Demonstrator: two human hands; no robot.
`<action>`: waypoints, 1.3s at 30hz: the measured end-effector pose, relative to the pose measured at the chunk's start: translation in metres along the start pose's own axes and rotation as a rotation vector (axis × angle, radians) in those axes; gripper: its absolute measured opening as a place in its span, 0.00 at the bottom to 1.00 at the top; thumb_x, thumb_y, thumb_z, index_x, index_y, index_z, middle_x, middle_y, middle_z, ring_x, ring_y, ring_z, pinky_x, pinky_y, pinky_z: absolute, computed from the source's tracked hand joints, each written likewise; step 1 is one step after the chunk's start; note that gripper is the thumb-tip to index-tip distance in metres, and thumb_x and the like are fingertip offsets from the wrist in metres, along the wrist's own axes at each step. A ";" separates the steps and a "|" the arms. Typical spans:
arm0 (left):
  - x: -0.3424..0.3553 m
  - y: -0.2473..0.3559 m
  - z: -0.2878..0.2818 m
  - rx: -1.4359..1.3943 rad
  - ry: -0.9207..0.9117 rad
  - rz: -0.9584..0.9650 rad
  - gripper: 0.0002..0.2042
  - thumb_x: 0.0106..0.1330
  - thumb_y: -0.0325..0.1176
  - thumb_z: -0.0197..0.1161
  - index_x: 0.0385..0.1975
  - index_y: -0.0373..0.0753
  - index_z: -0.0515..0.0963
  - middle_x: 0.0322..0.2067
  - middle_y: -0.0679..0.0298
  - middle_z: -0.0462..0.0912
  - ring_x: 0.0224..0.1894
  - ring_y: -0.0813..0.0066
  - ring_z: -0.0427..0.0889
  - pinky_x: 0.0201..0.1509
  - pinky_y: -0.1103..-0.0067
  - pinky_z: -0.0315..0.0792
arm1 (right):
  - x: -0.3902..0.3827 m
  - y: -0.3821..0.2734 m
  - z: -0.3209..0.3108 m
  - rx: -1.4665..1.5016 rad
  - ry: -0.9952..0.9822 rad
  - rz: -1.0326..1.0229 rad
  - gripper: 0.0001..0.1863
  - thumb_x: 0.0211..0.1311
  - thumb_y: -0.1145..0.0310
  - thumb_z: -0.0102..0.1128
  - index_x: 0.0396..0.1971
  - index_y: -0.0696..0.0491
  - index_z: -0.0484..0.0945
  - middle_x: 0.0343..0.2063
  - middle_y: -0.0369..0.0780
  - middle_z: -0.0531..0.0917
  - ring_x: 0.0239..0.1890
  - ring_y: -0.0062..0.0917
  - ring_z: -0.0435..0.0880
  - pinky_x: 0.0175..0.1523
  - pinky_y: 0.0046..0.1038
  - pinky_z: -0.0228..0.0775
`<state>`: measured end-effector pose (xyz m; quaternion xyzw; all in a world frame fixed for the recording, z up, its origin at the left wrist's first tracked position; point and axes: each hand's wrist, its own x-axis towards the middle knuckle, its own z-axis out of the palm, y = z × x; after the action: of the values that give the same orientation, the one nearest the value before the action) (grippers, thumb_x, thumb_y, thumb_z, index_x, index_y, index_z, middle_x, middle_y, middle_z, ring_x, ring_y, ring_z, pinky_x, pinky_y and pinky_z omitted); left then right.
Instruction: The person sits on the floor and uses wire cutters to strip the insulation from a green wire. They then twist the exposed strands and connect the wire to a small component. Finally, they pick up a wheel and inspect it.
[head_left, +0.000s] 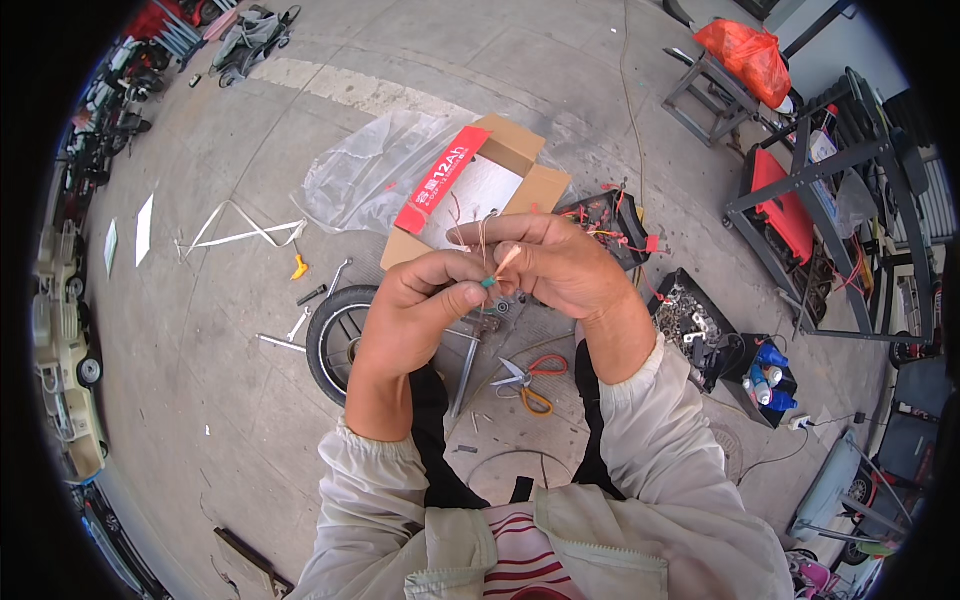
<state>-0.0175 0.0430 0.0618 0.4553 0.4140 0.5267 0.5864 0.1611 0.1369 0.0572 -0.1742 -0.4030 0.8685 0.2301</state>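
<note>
A stained grey concrete floor (230, 390), crossed by thin joint lines and a paler band (370, 92) toward the top, spreads through the space under bright, even light. Motorbikes (120, 110) and a beige vehicle (65, 345) line the left edge. At the upper right, a low grey stool (727, 82) bears a bulging red bag (747, 58), with a dark metal rack (797, 176) and a pale wall (865, 55) beyond.

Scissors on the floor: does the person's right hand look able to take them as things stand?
Probably yes, but only once it is free: the right hand is pinching thin wires. Nothing covers the scissors, and their handles lie toward the person's right.
</note>
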 end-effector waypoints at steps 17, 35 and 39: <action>-0.001 0.005 -0.003 -0.024 -0.061 -0.187 0.06 0.63 0.27 0.64 0.34 0.31 0.80 0.32 0.62 0.83 0.37 0.77 0.79 0.44 0.79 0.73 | 0.001 -0.004 -0.002 -0.214 0.160 -0.069 0.07 0.58 0.74 0.64 0.33 0.63 0.81 0.26 0.39 0.82 0.25 0.19 0.80 0.30 0.20 0.72; 0.007 -0.006 0.003 -0.448 0.147 -0.086 0.09 0.65 0.34 0.63 0.37 0.34 0.80 0.34 0.64 0.82 0.38 0.75 0.80 0.45 0.79 0.71 | 0.005 0.007 0.012 -0.276 0.138 -0.124 0.16 0.64 0.65 0.60 0.46 0.60 0.76 0.37 0.37 0.82 0.34 0.17 0.78 0.39 0.22 0.72; 0.008 -0.017 -0.002 -0.458 0.274 -0.118 0.10 0.66 0.35 0.62 0.37 0.35 0.80 0.34 0.64 0.82 0.38 0.75 0.80 0.45 0.78 0.71 | 0.005 0.013 0.014 -0.520 0.183 -0.088 0.21 0.60 0.62 0.66 0.48 0.61 0.76 0.36 0.35 0.82 0.39 0.18 0.79 0.42 0.23 0.72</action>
<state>-0.0149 0.0508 0.0446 0.2103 0.3852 0.6284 0.6423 0.1471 0.1235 0.0556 -0.2875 -0.5971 0.7057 0.2507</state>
